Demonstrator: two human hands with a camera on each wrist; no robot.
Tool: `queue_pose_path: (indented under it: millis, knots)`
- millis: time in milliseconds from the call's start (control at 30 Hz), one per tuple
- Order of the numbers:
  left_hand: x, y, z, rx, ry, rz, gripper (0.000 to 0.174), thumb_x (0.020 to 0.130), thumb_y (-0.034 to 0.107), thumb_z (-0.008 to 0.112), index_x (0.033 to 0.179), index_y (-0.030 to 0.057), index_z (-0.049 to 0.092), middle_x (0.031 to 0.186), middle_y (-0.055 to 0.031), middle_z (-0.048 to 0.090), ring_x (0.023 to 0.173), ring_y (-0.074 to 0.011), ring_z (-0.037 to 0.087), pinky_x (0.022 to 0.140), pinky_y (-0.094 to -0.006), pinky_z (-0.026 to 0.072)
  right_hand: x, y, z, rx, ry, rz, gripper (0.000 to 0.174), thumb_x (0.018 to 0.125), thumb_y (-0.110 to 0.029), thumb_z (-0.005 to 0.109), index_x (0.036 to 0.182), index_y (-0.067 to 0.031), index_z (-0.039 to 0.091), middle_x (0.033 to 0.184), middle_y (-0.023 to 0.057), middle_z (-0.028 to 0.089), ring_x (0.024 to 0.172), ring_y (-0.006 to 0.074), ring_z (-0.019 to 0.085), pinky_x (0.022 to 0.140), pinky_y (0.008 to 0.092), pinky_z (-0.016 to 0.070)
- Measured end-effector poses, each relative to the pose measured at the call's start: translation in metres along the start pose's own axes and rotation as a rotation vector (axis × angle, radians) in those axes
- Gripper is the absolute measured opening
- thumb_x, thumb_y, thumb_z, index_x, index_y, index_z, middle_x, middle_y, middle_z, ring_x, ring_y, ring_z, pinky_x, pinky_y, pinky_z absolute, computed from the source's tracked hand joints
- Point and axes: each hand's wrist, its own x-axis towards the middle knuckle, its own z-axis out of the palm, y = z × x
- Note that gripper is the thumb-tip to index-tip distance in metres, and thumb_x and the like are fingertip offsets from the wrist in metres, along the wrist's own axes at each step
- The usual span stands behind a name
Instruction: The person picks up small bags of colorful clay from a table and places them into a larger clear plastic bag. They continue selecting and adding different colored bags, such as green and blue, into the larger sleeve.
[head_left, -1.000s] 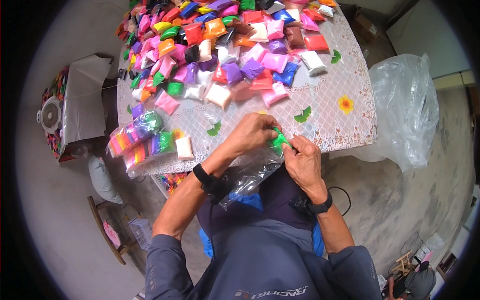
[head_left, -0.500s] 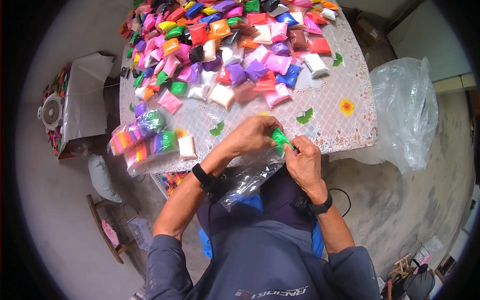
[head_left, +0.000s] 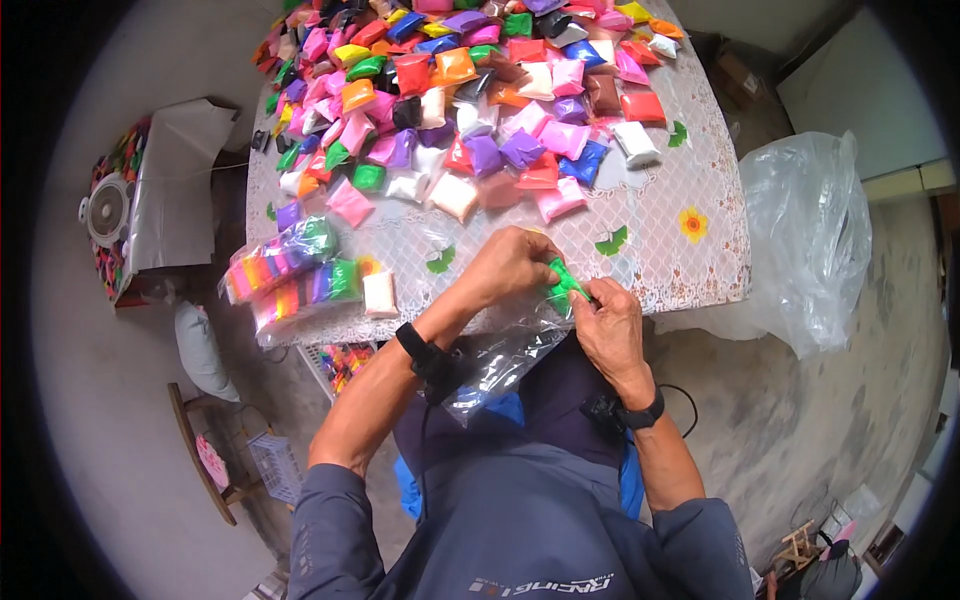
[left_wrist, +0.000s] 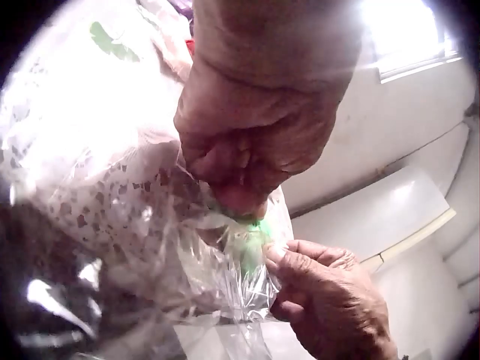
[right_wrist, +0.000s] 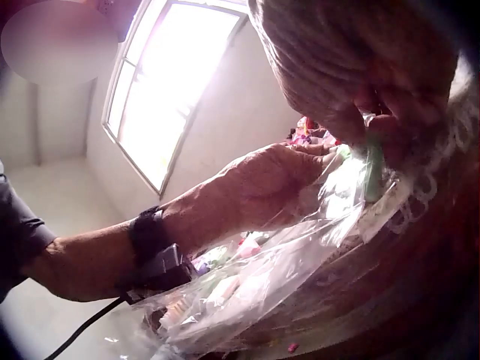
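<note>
Over the table's front edge, both hands hold a small bright green packet (head_left: 563,289) together with a clear plastic bag (head_left: 505,362). My left hand (head_left: 517,264) grips the packet's upper end with curled fingers. At its lower right side, my right hand (head_left: 610,322) pinches it between thumb and fingers. Loose and crinkled, the bag hangs from the hands down over the lap. In the left wrist view the green (left_wrist: 251,246) shows through the clear film between the two hands. The right wrist view has the bag (right_wrist: 277,247) stretched below the left forearm.
A big heap of colourful packets (head_left: 485,155) covers the table's far part. Filled clear bags (head_left: 300,270) of packets lie at the front left, beside one white packet (head_left: 379,295). A large clear plastic sack (head_left: 810,240) hangs off the table's right side. A fan (head_left: 107,215) stands left.
The head view has shifted slightly, so the table and heap sit a little lower in it. Both hands stay on the green packet, with only small finger movements.
</note>
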Motion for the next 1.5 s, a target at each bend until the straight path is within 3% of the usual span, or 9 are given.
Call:
queue_pose_path:
  millis: [367,433,533,1000,1167,1267,1367,1433,1500]
  knots:
    - [-0.048,0.019,0.000,0.309,0.341,0.181,0.024,0.091,0.016,0.068,0.104,-0.0028,0.072,0.080,-0.0147,0.073,0.065,-0.0207,0.068,0.062,-0.0336,0.0528,-0.010,-0.005,-0.001,0.041,-0.023,0.038,0.015,0.087,-0.013,0.071,0.089,0.0012,0.069,0.072,0.0151,0.057,0.062,0.0297,0.057,0.058,0.0398,0.0438]
    - [-0.067,0.018,-0.005,0.447,0.336,0.133,0.021,0.090,0.015,0.070,0.104,-0.0013,0.073,0.084,-0.0164,0.073,0.068,-0.0253,0.069,0.063,-0.0353,0.0522,-0.012,-0.005,-0.002,0.078,-0.035,0.032,0.016,0.089,-0.012,0.073,0.096,0.0023,0.072,0.072,0.0098,0.057,0.060,0.0141,0.051,0.056,0.0307,0.0415]
    - [-0.098,0.018,-0.012,0.391,0.472,0.324,0.020,0.089,0.011,0.072,0.105,0.0001,0.072,0.091,-0.0156,0.073,0.074,-0.0243,0.069,0.064,-0.0363,0.0521,-0.015,-0.001,-0.001,0.093,-0.023,0.065,0.020,0.090,-0.015,0.075,0.098,0.0032,0.072,0.073,0.0066,0.059,0.061,0.0111,0.050,0.057,0.0281,0.0419]
    - [-0.243,-0.005,0.017,0.658,1.025,0.270,0.034,0.085,0.019,0.077,0.113,0.0021,0.068,0.120,-0.0167,0.066,0.114,-0.0327,0.057,0.097,-0.0417,0.0455,-0.016,0.008,-0.003,0.165,-0.087,0.127,0.023,0.091,-0.017,0.075,0.097,0.0051,0.072,0.076,0.0043,0.061,0.064,0.0091,0.051,0.059,0.0262,0.0423]
    - [-0.260,-0.045,0.039,-0.087,1.060,-0.005,0.067,0.086,0.029,0.081,0.139,0.0021,0.049,0.138,-0.0127,0.053,0.123,-0.0242,0.054,0.098,-0.0377,0.0473,-0.018,0.007,-0.001,0.170,-0.093,0.104,0.023,0.095,-0.017,0.071,0.096,0.0064,0.071,0.077,-0.0016,0.058,0.068,0.0060,0.048,0.060,0.0245,0.0390]
    - [-0.254,-0.048,0.045,-0.682,0.857,-0.068,0.072,0.085,0.024,0.083,0.143,0.0020,0.045,0.137,-0.0135,0.053,0.119,-0.0223,0.058,0.094,-0.0344,0.0511,-0.023,0.010,0.004,0.170,-0.045,0.126,0.021,0.093,-0.018,0.070,0.093,0.0036,0.070,0.072,0.0116,0.059,0.061,0.0189,0.052,0.058,0.0328,0.0429]
    - [-0.244,-0.050,0.041,-0.818,0.602,-0.024,0.079,0.082,0.020,0.085,0.145,0.0011,0.042,0.135,-0.0164,0.055,0.106,-0.0220,0.066,0.090,-0.0318,0.0537,-0.025,0.004,0.005,0.089,-0.019,0.050,0.018,0.096,-0.012,0.068,0.095,0.0062,0.070,0.073,0.0034,0.055,0.066,0.0107,0.048,0.059,0.0288,0.0398]
    - [-0.237,-0.046,0.040,-0.837,0.567,0.020,0.080,0.082,0.020,0.086,0.145,0.0010,0.042,0.136,-0.0173,0.055,0.106,-0.0223,0.066,0.089,-0.0312,0.0541,-0.027,-0.011,0.007,0.040,0.126,0.000,0.014,0.093,-0.010,0.067,0.091,0.0036,0.068,0.076,0.0140,0.061,0.064,0.0287,0.056,0.060,0.0372,0.0446]
    - [-0.231,-0.034,0.036,-0.702,0.540,0.026,0.088,0.078,0.038,0.087,0.145,0.0029,0.043,0.142,-0.0203,0.053,0.109,-0.0262,0.067,0.077,-0.0288,0.0541,-0.029,-0.013,0.011,-0.001,0.211,-0.066,0.012,0.093,-0.008,0.067,0.092,0.0030,0.067,0.077,0.0149,0.060,0.065,0.0296,0.057,0.060,0.0388,0.0450]
